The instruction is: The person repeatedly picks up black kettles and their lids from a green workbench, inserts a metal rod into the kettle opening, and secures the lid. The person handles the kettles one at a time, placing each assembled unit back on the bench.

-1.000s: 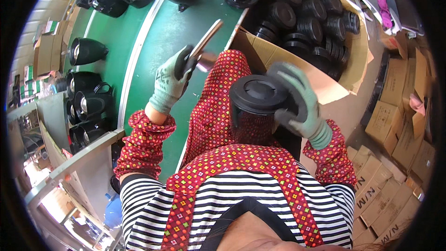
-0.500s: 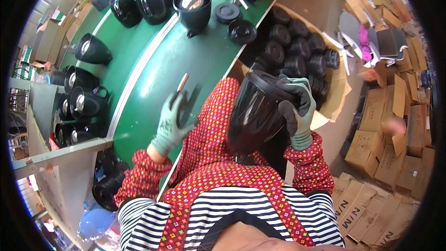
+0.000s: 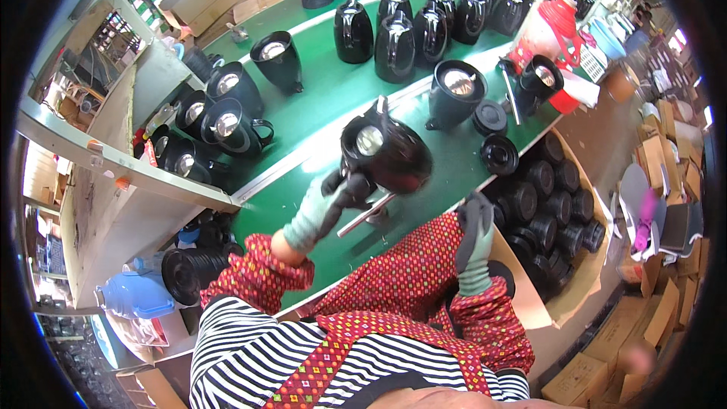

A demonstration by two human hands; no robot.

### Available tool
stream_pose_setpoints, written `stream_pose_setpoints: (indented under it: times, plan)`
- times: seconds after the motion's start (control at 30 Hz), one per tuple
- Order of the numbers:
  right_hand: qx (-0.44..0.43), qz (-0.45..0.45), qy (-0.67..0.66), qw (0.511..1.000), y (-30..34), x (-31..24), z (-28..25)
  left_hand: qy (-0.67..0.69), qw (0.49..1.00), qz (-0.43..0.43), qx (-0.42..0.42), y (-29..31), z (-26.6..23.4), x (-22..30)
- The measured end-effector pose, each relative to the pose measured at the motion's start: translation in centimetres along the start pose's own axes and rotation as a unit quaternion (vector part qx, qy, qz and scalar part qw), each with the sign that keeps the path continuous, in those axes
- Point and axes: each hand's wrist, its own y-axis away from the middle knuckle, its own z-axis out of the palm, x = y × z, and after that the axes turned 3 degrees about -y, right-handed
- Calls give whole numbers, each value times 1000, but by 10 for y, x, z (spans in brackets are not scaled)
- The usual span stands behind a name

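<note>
My left hand (image 3: 329,208), in a pale green glove with dark fingers, is closed at the rim side of a glossy black jug (image 3: 397,159). The jug tilts over the green table, its silvery-lined mouth facing left and its handle upward. Just below the jug, beside my left fingers, a metal rod (image 3: 366,216) slants; whether it touches the hand is unclear. My right hand (image 3: 475,238), gloved alike, is over my lap by the carton's near edge. Its fingers stretch forward, and I see nothing in them.
Several black jugs (image 3: 395,49) stand on the green table (image 3: 299,254), more cluster at left. Right of my jug are another open jug (image 3: 457,95) and two round black parts (image 3: 498,154). A carton (image 3: 587,288) of black round parts stands at right. A metal frame (image 3: 129,155) borders the left.
The black jug has gone from my right hand above my lap to my left hand over the table. My right hand has let go and lowered. The view has swung left.
</note>
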Motion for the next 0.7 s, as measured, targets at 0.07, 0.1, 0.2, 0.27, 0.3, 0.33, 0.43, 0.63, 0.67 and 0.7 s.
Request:
stream_pose_setpoints:
  times: [0.07,0.1,0.2,0.27,0.3,0.33,0.43,0.63,0.67,0.7]
  plan:
    - [4,-16,-27,999,17,17,13,36,997,36,52,-53,-21,-3]
    - [-9,-60,10,998,24,32,15,12,996,40,75,-86,-38,-9]
    - [-34,-78,34,996,27,21,19,-6,994,25,109,-187,-79,-13]
    - [-58,-45,56,996,26,21,14,-38,991,17,130,-243,-90,-19]
    - [-51,-33,44,997,25,19,13,-60,987,5,147,-265,-88,-14]
    - [-58,-23,49,997,25,9,15,-159,966,41,200,-286,-105,-23]
    - [-68,-50,74,994,24,5,15,-268,919,53,283,-308,-126,-28]
    - [-31,-5,18,999,30,13,18,-500,725,211,424,-271,-155,-10]
    - [-37,-6,27,999,29,13,16,-511,709,181,451,-270,-168,-4]
    - [-39,-1,24,999,29,11,17,-521,693,152,475,-269,-181,1]
